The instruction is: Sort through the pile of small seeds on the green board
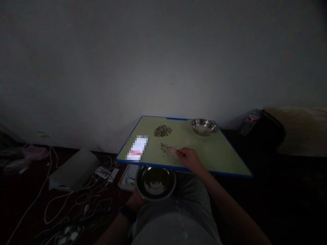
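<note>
My right hand [190, 158] is closed on a pale, thin, rounded piece [172, 151] whose exact kind I cannot make out. It is held low over the light green tabletop [212, 154], beside a few scattered dark grains [162, 146]. Farther back lies a larger pile of small dark grains [162, 130]. Just below the table's front edge, my left hand [139, 197] holds a metal bowl [156, 197] from its left side, its fingers mostly hidden underneath. Dark greenish grains [155, 177] cover part of the bowl's bottom.
A second metal bowl [204, 127] stands at the table's back right. A lit phone [137, 148] lies on the left side. Cables [84, 194], a power strip [113, 175] and a grey box [74, 168] occupy the floor at left. A plastic bottle [250, 121] leans at right.
</note>
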Tool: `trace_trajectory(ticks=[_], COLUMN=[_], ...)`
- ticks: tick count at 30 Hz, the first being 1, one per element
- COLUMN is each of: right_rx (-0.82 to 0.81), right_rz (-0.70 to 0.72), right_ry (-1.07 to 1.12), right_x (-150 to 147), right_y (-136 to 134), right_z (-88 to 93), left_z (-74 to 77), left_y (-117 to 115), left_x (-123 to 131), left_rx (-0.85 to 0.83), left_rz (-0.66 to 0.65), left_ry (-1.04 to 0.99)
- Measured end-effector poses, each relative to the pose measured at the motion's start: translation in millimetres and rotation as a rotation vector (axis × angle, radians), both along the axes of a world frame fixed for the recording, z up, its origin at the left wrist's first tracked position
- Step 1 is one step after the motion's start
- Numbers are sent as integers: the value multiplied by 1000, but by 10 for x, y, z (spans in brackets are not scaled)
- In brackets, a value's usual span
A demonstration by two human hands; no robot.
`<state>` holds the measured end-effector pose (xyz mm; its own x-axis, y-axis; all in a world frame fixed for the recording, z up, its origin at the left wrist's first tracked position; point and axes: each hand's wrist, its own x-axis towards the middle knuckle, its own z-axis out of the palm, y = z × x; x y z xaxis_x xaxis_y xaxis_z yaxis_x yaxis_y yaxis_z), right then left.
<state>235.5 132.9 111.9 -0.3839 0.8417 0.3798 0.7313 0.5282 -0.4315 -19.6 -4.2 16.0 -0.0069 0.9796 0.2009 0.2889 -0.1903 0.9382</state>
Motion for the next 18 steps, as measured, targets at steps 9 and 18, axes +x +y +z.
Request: trace_trajectory(ticks=[9,18], right_rx=[-12,-21], right_rz=[-4,-51], right_ry=[-29,-54], right_x=[-22,-29], right_y=[4,0], right_z=[1,43], left_z=[-117,-266], left_y=[46,41], left_x=[-11,-119], left_rx=[-6,-64], left_rz=[-56,-71], left_ry=[26,70])
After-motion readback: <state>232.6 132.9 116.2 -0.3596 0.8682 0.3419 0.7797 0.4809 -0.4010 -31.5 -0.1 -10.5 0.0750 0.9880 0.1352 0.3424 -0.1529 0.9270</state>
